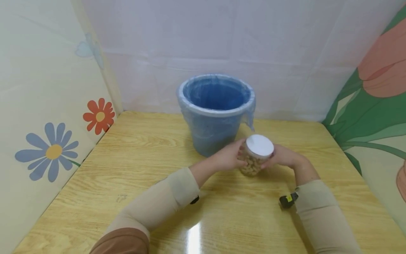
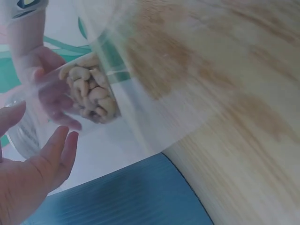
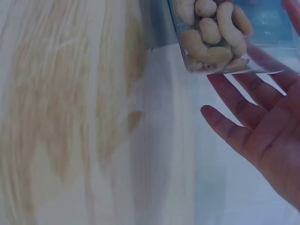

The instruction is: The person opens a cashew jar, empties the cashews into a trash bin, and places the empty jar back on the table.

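Note:
Both hands are at a clear jar (image 1: 252, 165) of cashews with a white lid (image 1: 260, 145), in front of a bucket on the table. My left hand (image 1: 229, 156) holds the jar's left side, thumb toward the front. On the opposite side my right hand (image 1: 285, 156) holds it, fingers around the wall. Through the clear wall in the left wrist view, the cashews (image 2: 92, 93) lie at the base end, with the right hand (image 2: 51, 89) behind them. Right fingers (image 3: 243, 112) reach the jar wall in the right wrist view. Whether the base touches the table cannot be told.
A blue bucket (image 1: 210, 132) lined with a clear plastic bag stands at the back of the wood-grain table (image 1: 146, 141), just behind and left of the jar. The bag's end (image 1: 249, 118) hangs over its right rim. A white sheet (image 1: 285, 81) covers the wall behind.

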Demonstrator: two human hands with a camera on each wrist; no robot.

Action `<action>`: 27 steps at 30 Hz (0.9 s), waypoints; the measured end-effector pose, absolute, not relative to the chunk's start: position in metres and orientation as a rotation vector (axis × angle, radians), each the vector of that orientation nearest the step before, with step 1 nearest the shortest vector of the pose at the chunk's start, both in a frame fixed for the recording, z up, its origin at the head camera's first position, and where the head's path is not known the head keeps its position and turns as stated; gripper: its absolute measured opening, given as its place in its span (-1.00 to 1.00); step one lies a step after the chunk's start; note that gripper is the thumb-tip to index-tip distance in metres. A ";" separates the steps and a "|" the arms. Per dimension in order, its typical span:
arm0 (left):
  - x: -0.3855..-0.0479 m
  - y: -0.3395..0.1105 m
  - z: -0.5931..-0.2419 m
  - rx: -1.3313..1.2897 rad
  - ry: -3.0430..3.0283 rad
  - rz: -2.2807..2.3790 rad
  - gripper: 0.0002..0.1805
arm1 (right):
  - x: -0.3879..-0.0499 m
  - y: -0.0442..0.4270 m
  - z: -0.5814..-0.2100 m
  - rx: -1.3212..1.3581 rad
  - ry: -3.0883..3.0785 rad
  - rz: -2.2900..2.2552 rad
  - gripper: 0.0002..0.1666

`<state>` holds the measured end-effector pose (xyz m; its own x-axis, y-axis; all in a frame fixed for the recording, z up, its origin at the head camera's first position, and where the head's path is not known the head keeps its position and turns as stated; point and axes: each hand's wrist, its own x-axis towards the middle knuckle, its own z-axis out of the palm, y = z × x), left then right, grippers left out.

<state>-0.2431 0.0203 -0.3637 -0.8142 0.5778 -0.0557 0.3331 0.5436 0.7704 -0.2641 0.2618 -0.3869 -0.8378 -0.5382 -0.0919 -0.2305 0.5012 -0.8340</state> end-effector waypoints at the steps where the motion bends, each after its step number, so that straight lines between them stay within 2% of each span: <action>1: -0.243 0.020 -0.364 0.754 2.495 1.148 -0.10 | -0.264 0.261 -0.386 -0.649 2.413 -1.268 0.06; 14: -0.240 0.007 -0.368 0.760 2.521 1.351 -0.07 | -0.253 0.238 -0.370 -0.783 2.413 -1.260 -0.12; 22: -0.235 -0.010 -0.359 0.915 2.571 1.292 -0.02 | -0.245 0.226 -0.358 -0.861 2.398 -1.225 -0.03; 27: -0.228 -0.019 -0.346 0.964 2.590 1.270 0.00 | -0.240 0.219 -0.349 -0.946 2.344 -1.265 -0.04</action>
<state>-0.2281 -0.0194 -0.3465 -0.7947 0.5800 0.1788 0.4967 0.4521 0.7409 -0.2403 0.2187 -0.3488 -0.7323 -0.6801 0.0353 -0.4027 0.3906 -0.8278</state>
